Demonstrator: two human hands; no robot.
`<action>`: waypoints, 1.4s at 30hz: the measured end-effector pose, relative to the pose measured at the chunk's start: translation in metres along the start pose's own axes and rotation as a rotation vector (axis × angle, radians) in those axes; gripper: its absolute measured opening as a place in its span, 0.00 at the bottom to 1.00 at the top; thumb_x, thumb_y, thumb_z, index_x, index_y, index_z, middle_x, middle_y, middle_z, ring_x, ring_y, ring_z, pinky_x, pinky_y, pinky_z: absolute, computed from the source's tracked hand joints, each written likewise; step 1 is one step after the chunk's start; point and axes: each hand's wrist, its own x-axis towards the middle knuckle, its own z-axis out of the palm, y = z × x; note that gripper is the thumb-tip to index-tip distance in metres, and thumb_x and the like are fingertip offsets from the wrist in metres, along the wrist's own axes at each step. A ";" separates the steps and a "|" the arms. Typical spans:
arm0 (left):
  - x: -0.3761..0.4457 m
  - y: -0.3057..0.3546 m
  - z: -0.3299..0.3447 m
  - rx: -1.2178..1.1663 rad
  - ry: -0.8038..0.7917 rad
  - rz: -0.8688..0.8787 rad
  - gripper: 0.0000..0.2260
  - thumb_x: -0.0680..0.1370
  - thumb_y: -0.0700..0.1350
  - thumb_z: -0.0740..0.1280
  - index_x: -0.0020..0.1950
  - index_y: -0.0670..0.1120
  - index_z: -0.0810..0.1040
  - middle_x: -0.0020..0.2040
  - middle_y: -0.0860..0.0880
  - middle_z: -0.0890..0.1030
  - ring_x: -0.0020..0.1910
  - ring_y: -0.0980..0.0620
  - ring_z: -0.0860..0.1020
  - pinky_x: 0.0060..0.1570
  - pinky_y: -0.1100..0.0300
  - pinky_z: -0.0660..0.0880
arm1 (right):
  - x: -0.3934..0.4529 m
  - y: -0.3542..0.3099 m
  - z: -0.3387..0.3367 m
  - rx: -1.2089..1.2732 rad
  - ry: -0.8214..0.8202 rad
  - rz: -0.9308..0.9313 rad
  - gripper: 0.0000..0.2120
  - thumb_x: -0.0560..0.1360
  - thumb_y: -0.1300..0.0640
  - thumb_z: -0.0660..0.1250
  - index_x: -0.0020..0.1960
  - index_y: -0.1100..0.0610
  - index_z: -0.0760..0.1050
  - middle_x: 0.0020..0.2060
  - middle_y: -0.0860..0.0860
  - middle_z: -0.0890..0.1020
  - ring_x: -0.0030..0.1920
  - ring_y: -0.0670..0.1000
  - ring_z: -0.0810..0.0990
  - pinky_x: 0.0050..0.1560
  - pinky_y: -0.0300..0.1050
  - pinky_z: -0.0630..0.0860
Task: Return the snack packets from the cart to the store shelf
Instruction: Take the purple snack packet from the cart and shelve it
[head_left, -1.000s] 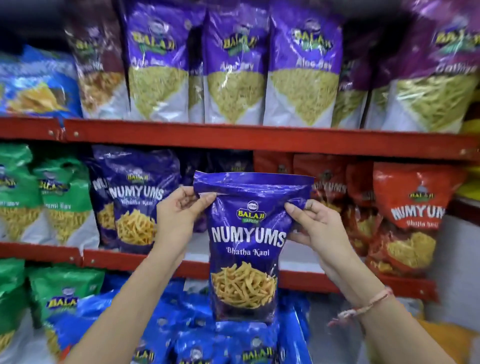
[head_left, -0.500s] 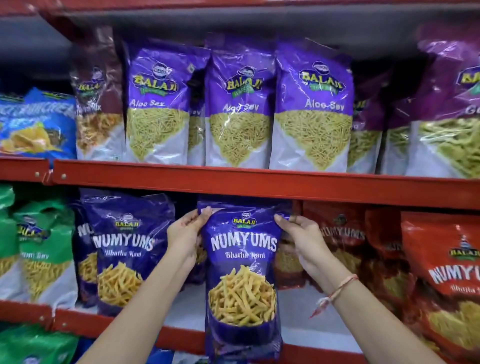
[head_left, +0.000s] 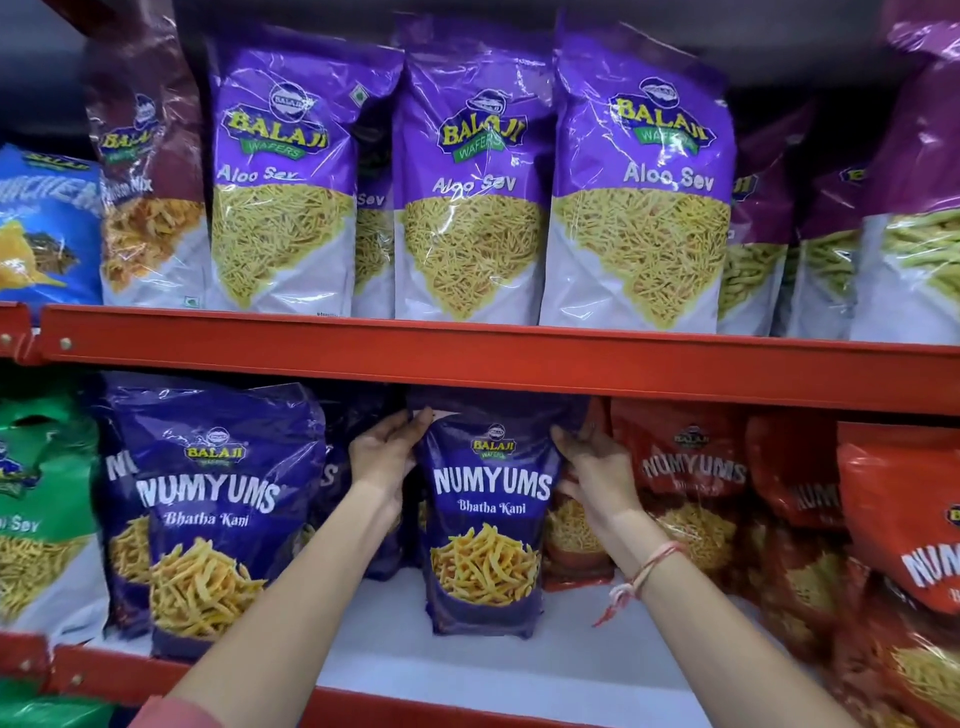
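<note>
A dark blue Numyums Bhatha Kani packet (head_left: 488, 525) stands upright on the white board of the middle shelf (head_left: 467, 660), its top tucked under the red shelf rail above. My left hand (head_left: 384, 457) grips its upper left edge. My right hand (head_left: 592, 467) holds its upper right edge, with a red thread band on that wrist. A matching blue Numyums packet (head_left: 208, 519) stands to the left, nearer the shelf front. The cart is out of view.
Red Numyums packets (head_left: 696, 499) crowd the right of the same shelf, green Sev packets (head_left: 36, 509) the left. Purple Aloo Sev packets (head_left: 467, 176) line the upper shelf above the red rail (head_left: 467, 358). Bare white board lies in front of the held packet.
Both hands have carried the blue packet up and forward into the middle shelf; it now stands on the white board, farther back between the blue and red packets.
</note>
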 end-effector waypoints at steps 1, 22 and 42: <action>0.000 -0.005 -0.001 0.024 -0.008 0.005 0.10 0.73 0.37 0.69 0.53 0.43 0.75 0.41 0.47 0.80 0.24 0.62 0.77 0.25 0.70 0.74 | -0.002 0.004 -0.002 -0.011 -0.004 0.011 0.06 0.74 0.63 0.68 0.49 0.59 0.73 0.47 0.58 0.80 0.48 0.56 0.80 0.37 0.47 0.81; -0.090 -0.059 -0.066 0.433 -0.153 -0.301 0.33 0.77 0.63 0.43 0.69 0.43 0.69 0.70 0.39 0.70 0.69 0.40 0.69 0.67 0.46 0.66 | -0.105 0.054 -0.026 -0.126 -0.047 0.316 0.21 0.78 0.39 0.51 0.61 0.48 0.74 0.57 0.51 0.78 0.57 0.52 0.75 0.46 0.51 0.78; -0.139 -0.038 -0.082 0.483 -0.125 -0.274 0.32 0.77 0.63 0.44 0.66 0.45 0.74 0.67 0.41 0.75 0.66 0.40 0.72 0.68 0.47 0.68 | -0.161 0.041 -0.029 -0.272 -0.037 0.307 0.21 0.73 0.32 0.56 0.46 0.43 0.81 0.59 0.47 0.82 0.59 0.50 0.79 0.57 0.57 0.79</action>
